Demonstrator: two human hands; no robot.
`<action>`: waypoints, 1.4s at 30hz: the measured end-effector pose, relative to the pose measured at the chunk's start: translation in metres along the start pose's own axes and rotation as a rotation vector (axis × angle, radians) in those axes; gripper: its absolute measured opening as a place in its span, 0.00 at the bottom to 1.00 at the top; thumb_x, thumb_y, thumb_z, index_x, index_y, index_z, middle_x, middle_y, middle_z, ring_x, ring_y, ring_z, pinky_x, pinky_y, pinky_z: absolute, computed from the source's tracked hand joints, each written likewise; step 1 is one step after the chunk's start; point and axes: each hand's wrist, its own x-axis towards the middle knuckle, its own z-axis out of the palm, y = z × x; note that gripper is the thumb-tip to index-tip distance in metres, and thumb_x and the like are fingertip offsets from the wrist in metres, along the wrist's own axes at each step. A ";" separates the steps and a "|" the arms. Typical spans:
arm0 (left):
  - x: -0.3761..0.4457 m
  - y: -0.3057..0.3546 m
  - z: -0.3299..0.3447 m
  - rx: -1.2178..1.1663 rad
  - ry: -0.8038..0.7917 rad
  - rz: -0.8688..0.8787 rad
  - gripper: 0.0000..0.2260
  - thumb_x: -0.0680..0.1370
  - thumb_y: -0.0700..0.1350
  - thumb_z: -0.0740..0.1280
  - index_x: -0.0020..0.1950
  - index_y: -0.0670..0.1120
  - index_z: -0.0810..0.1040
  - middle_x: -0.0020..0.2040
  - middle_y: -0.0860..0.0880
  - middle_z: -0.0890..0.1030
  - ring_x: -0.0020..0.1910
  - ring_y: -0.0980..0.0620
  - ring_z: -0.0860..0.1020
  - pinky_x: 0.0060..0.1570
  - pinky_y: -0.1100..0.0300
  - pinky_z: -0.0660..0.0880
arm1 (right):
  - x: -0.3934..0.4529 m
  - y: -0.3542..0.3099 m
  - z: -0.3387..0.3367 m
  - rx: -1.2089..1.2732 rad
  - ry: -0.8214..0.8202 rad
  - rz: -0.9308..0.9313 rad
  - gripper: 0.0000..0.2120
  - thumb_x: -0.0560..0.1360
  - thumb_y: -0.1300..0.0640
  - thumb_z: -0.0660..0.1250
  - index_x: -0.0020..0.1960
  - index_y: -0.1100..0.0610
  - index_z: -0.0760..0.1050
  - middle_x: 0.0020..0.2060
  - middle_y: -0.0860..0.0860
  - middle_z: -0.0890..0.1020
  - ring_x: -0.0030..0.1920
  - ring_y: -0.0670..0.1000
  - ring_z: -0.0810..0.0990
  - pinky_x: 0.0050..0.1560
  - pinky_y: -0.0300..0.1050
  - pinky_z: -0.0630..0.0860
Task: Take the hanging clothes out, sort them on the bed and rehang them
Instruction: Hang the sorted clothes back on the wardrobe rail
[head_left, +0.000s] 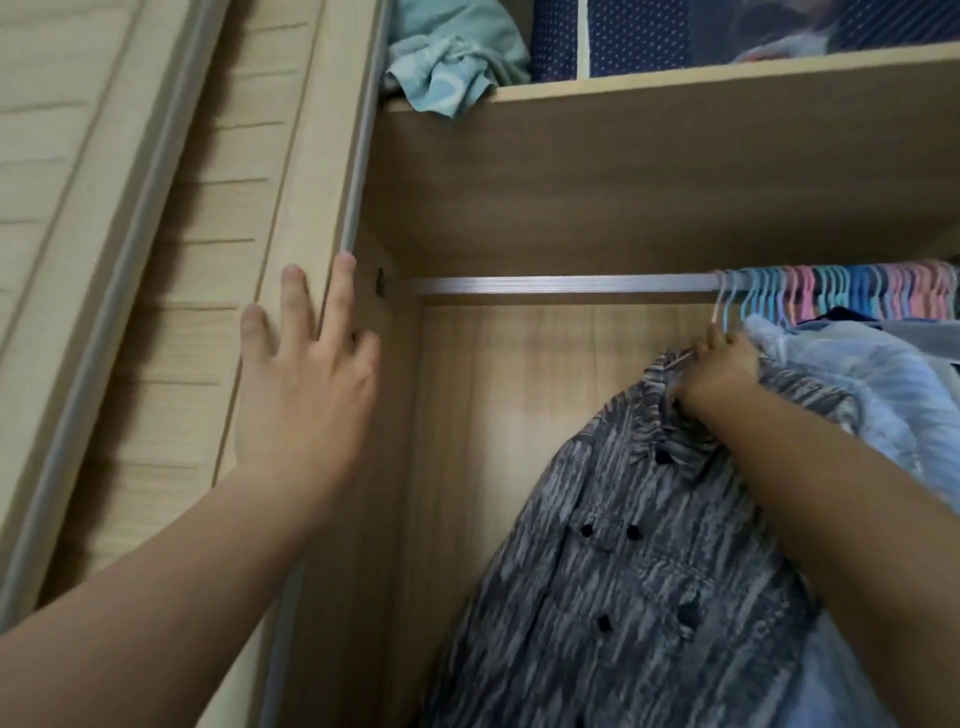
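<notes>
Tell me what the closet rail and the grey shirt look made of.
Closet rail: looks like brushed aluminium, pale silver with fine lengthwise ridges. Grey shirt: woven cloth, matte, with a streaky grey print and dark buttons; fibre unclear.

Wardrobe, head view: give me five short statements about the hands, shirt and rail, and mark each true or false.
1. The right hand grips the hanger at the collar of the grey streaked button-up shirt. True.
2. The left hand holds a pastel plastic hanger. False: it rests with straight fingers on the pale wooden wardrobe door edge and holds nothing.
3. The silver metal rail is bare on its left part, with the pastel plastic hangers bunched at its right end. True.
4. The shelf above the rail holds only shoes. False: crumpled light teal cloth and a navy dotted fabric box sit there.
5. The shirt has white buttons. False: they are dark.
</notes>
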 end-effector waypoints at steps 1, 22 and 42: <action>0.000 -0.001 0.001 0.002 -0.010 -0.008 0.19 0.79 0.48 0.59 0.69 0.48 0.75 0.82 0.38 0.40 0.78 0.30 0.49 0.70 0.36 0.60 | 0.006 0.005 0.003 0.004 -0.020 0.023 0.34 0.81 0.39 0.44 0.82 0.54 0.44 0.81 0.56 0.48 0.80 0.61 0.43 0.76 0.67 0.39; -0.105 -0.145 -0.023 -0.242 -0.029 0.036 0.19 0.78 0.49 0.55 0.57 0.45 0.82 0.56 0.44 0.80 0.56 0.39 0.77 0.54 0.46 0.73 | -0.285 -0.099 -0.254 1.461 1.236 -0.773 0.08 0.77 0.56 0.61 0.39 0.55 0.73 0.35 0.53 0.77 0.36 0.56 0.74 0.39 0.50 0.69; -0.810 -0.484 -0.391 0.006 -0.897 -1.949 0.04 0.75 0.42 0.64 0.40 0.47 0.73 0.37 0.43 0.73 0.35 0.50 0.70 0.35 0.55 0.66 | -1.072 -0.276 -0.418 0.902 -0.491 -2.603 0.11 0.82 0.48 0.60 0.60 0.48 0.77 0.57 0.45 0.79 0.57 0.49 0.78 0.58 0.48 0.76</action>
